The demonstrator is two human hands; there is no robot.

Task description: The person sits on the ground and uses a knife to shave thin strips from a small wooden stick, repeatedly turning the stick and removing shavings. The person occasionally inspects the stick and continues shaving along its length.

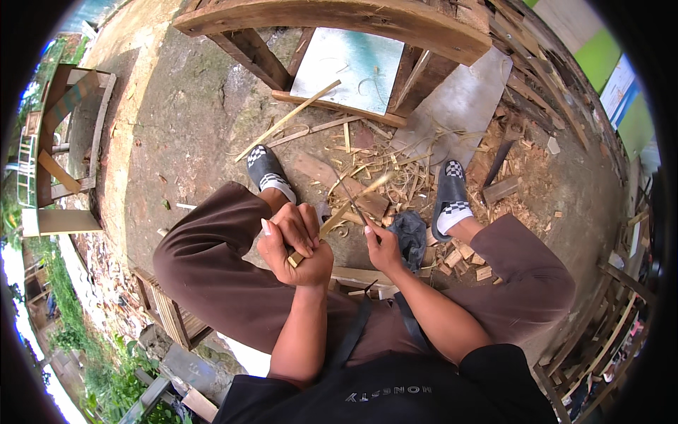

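Observation:
My left hand (295,244) is closed round a pale bamboo strip (332,222), whose cut end pokes out below the fist. From there the strip slants up and right between my knees, its far tip blurred. In my right hand (383,247) is a knife (359,212) with a thin dark blade, its handle mostly hidden by the fingers. The blade points up and left and crosses the strip in this view; whether it touches it I cannot tell. Beneath them lie a wooden board (311,168) and many curled shavings (424,164).
Ahead stands a wooden bench (339,15), with a pale blue-white sheet (353,71) beneath it. A long strip (286,121) leans near my left shoe (267,169). Beside my right shoe (452,191) are a black plastic bag (408,239) and small wood offcuts (459,258).

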